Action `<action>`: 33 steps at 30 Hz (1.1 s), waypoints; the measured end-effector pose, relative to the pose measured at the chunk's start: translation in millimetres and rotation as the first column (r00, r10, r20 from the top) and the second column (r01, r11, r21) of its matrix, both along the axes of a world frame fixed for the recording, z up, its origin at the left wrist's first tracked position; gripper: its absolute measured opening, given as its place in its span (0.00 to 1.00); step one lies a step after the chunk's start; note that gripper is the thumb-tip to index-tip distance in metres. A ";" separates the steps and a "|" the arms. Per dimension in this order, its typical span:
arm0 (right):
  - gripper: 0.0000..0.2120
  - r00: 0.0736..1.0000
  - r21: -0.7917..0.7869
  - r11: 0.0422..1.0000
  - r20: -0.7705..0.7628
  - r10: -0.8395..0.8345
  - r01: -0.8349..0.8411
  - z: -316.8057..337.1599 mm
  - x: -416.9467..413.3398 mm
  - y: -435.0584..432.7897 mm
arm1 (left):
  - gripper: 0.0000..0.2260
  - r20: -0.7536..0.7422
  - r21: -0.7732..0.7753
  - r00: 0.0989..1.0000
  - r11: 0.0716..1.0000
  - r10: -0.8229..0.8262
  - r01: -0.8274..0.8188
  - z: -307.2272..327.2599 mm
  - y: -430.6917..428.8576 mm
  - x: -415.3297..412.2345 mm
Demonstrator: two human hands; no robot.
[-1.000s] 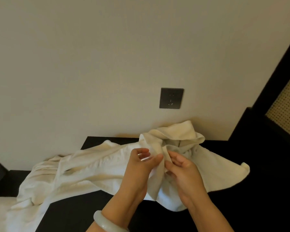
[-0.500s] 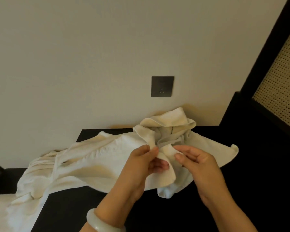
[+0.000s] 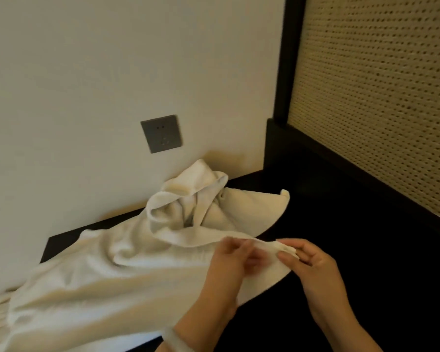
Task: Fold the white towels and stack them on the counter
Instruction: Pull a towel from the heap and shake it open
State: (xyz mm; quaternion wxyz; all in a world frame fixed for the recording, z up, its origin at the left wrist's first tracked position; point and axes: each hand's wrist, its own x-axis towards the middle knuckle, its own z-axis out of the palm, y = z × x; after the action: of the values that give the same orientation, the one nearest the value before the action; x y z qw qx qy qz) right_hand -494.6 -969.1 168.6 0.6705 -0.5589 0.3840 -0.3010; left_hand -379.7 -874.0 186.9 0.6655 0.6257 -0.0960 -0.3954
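A large crumpled white towel [image 3: 107, 270] lies spread over the black counter [image 3: 341, 250], bunched up against the wall behind and trailing off the left edge. My left hand [image 3: 229, 265] pinches the towel's near hem with its fingers curled over the cloth. A short way to the right, my right hand [image 3: 308, 262] pinches the same hem at its corner between thumb and fingers. The hem runs in a taut strip between the two hands, lifted a little above the counter. A pale bangle [image 3: 173, 339] sits on my left wrist.
A grey wall socket [image 3: 161, 133] sits on the cream wall above the towel heap. A woven cane panel in a dark frame [image 3: 379, 97] rises along the counter's right side. Bare black counter lies to the right of my hands.
The view has swung right and closer. My hands have drawn apart along the hem, the right one sliding out to the corner, so the edge now stretches between them.
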 end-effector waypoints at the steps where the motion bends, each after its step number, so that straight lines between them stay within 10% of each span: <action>1: 0.06 0.999 0.003 0.999 -0.027 -0.035 0.036 -7.1 -5.9 -3.2 | 0.03 0.303 0.147 0.951 0.989 -0.055 0.010 -7.7 -0.5 8.0; 3: 0.06 0.993 0.009 0.995 -0.073 -0.098 0.099 -22.6 -18.5 -9.5 | 0.08 0.774 0.321 0.581 0.947 -0.250 -0.020 -16.3 1.3 30.2; 6: 0.07 0.973 0.033 0.978 -0.109 -0.203 0.208 -45.4 -35.9 -19.7 | 0.21 0.767 0.637 0.077 0.770 -0.637 0.035 -24.6 2.0 64.3; 9: 0.07 0.953 0.041 0.955 -0.090 -0.289 0.293 -60.5 -44.2 -27.4 | 0.31 0.555 0.830 -0.098 0.558 -0.826 -0.007 -39.7 5.3 80.1; 12: 0.07 0.950 0.024 0.951 -0.062 -0.305 0.307 -68.7 -43.2 -32.0 | 0.31 0.515 0.846 -0.221 0.533 -0.828 -0.024 -56.2 12.1 84.2; 17: 0.08 0.949 0.001 0.951 -0.064 -0.307 0.308 -88.5 -37.6 -36.5 | 0.15 0.663 0.729 -0.268 0.684 -0.700 0.015 -57.9 10.7 104.4; 24: 0.13 0.951 -0.087 0.951 -0.060 -0.303 0.297 -93.8 -37.4 -37.9 | 0.14 0.558 0.772 0.075 0.550 -0.826 0.319 -31.2 5.5 140.6; 27: 0.10 0.958 -0.157 0.955 -0.094 -0.270 0.254 -99.3 -38.5 -36.8 | 0.24 0.611 0.737 0.033 0.584 -0.791 0.340 -26.8 -1.2 145.4; 31: 0.10 0.957 -0.204 0.955 -0.151 -0.246 0.213 -108.6 -39.2 -41.1 | 0.15 0.588 0.743 0.097 0.584 -0.803 0.327 -20.5 -8.6 151.4; 33: 0.11 0.957 -0.236 0.950 -0.155 -0.244 0.204 -113.4 -38.9 -42.1 | 0.12 0.553 0.801 -0.018 0.526 -0.833 0.287 -23.5 -12.1 160.5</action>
State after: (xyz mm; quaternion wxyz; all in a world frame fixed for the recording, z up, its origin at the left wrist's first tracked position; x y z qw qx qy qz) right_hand -533.5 -1011.2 55.2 0.5286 -0.6069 0.4694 -0.3632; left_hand -219.2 -886.1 163.4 0.0668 0.7566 -0.6165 -0.2075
